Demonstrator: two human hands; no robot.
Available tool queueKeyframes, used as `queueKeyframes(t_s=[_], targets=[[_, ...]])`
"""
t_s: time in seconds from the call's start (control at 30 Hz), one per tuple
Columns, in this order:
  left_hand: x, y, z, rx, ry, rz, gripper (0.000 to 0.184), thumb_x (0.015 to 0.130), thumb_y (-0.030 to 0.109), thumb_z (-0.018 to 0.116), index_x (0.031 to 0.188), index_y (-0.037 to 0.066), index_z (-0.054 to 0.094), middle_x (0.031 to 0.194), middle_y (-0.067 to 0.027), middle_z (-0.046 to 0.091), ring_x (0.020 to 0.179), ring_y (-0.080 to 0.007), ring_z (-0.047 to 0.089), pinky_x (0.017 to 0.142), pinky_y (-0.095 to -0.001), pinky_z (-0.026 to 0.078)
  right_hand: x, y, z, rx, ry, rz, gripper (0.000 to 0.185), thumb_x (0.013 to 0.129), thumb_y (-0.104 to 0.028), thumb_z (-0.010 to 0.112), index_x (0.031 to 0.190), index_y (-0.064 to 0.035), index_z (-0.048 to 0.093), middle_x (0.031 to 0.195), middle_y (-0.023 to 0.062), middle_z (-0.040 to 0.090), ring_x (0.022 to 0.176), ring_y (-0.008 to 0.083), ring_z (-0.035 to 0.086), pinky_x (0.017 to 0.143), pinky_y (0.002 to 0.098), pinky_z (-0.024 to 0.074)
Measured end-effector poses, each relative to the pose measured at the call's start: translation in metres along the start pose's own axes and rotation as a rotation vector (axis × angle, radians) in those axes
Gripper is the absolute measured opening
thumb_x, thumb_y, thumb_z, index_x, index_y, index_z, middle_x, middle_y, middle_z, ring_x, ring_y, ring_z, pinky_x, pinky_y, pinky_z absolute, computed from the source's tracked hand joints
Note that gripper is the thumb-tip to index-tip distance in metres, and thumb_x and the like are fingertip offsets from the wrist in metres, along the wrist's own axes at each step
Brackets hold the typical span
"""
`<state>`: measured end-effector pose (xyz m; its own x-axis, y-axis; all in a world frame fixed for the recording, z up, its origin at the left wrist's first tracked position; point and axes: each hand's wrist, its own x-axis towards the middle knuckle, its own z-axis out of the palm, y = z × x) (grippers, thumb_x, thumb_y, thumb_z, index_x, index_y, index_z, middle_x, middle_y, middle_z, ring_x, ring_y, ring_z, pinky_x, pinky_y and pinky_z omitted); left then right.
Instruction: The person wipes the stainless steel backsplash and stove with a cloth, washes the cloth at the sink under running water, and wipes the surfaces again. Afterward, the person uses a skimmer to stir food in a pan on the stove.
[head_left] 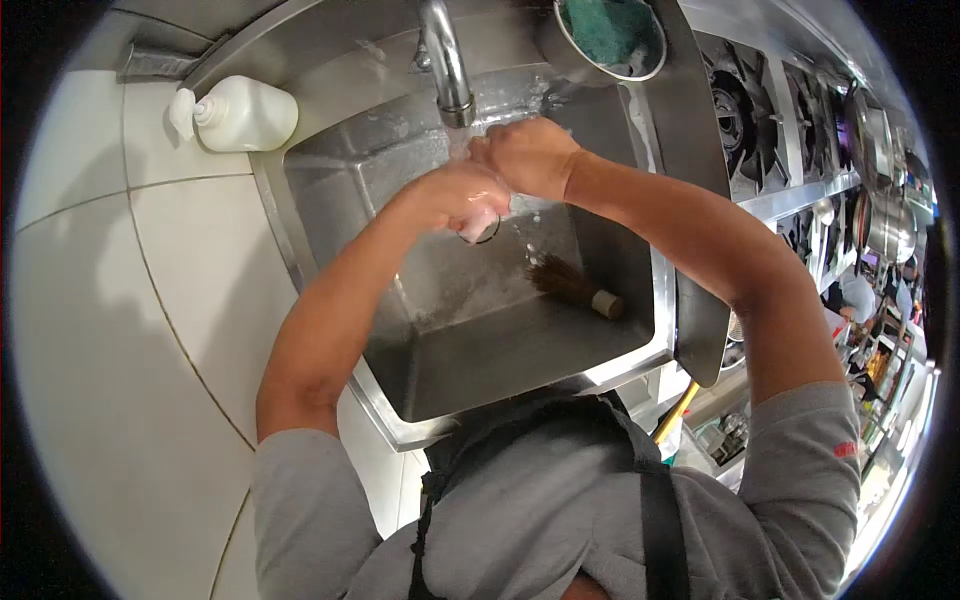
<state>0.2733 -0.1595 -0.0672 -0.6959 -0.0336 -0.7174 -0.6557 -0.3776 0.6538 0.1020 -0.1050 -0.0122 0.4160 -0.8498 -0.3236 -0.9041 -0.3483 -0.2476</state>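
Both hands meet under the metal faucet (449, 70), over the stainless steel sink (480, 375). My left hand (462, 193) is wet and shiny, with a pale pinkish patch at its lower side. Water and glare blur its fingers. Against it presses my right hand (530, 157), its fingers bent into a closed shape, their tips hidden. Whether anything lies between the hands cannot be made out. Below them, a brush with brown bristles (560, 280) and a pale band lies on the sink floor. The drain ring (492, 233) shows partly beneath my left hand.
A white pump bottle (255, 114) lies on the sink's left ledge, beside white tiles (190, 240). At the back right corner stands a metal container (580, 62) holding a green scouring pad (605, 30). Beyond a metal divider (705, 200) is a gas stove (740, 110) with pans farther right.
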Motion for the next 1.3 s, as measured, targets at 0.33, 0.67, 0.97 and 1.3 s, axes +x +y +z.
queueKeyframes(t_s=[0.33, 0.67, 0.97, 1.3], targets=[[-0.009, -0.030, 0.008, -0.180, 0.295, 0.294, 0.027, 0.079, 0.014, 0.068, 0.103, 0.004, 0.062, 0.085, -0.0110, 0.066, 0.064, -0.0235, 0.063, 0.049, -0.0317, 0.048, -0.010, -0.004, -0.024, 1.104, -0.382, 0.500, 0.075, 0.075, -0.014, 0.084, 0.142, -0.0067, 0.051, 0.106, 0.0181, 0.070, 0.095, 0.0312, 0.070, 0.084, 0.0397, 0.0575], [-0.017, -0.042, 0.057, -1.392, -1.021, 0.512, 0.032, 0.083, 0.017, 0.067, 0.106, -0.002, 0.057, 0.076, -0.0067, 0.056, 0.043, -0.0101, 0.041, 0.035, -0.0202, 0.032, -0.034, -0.026, -0.085, 1.014, 0.161, -0.031, 0.043, 0.087, -0.009, 0.075, 0.128, -0.0024, 0.063, 0.110, 0.0185, 0.072, 0.100, 0.0287, 0.071, 0.093, 0.0402, 0.0559], [-0.013, -0.056, 0.064, -1.518, -0.989, 0.549, 0.033, 0.086, 0.018, 0.065, 0.112, 0.001, 0.054, 0.074, -0.0048, 0.051, 0.042, -0.0071, 0.041, 0.033, -0.0206, 0.033, -0.044, -0.024, -0.054, 0.988, -0.018, 0.125, 0.058, 0.085, -0.026, 0.080, 0.132, 0.0020, 0.060, 0.111, 0.0187, 0.073, 0.103, 0.0248, 0.071, 0.089, 0.0361, 0.0550], [-0.013, -0.056, 0.062, -1.479, -0.759, 0.317, 0.033, 0.085, 0.013, 0.066, 0.113, 0.002, 0.053, 0.077, -0.0027, 0.050, 0.047, -0.0050, 0.041, 0.037, -0.0194, 0.032, -0.030, -0.035, -0.063, 0.757, 0.163, -0.190, 0.052, 0.089, -0.009, 0.066, 0.140, -0.0069, 0.055, 0.107, 0.0173, 0.074, 0.094, 0.0378, 0.072, 0.087, 0.0419, 0.0582]])
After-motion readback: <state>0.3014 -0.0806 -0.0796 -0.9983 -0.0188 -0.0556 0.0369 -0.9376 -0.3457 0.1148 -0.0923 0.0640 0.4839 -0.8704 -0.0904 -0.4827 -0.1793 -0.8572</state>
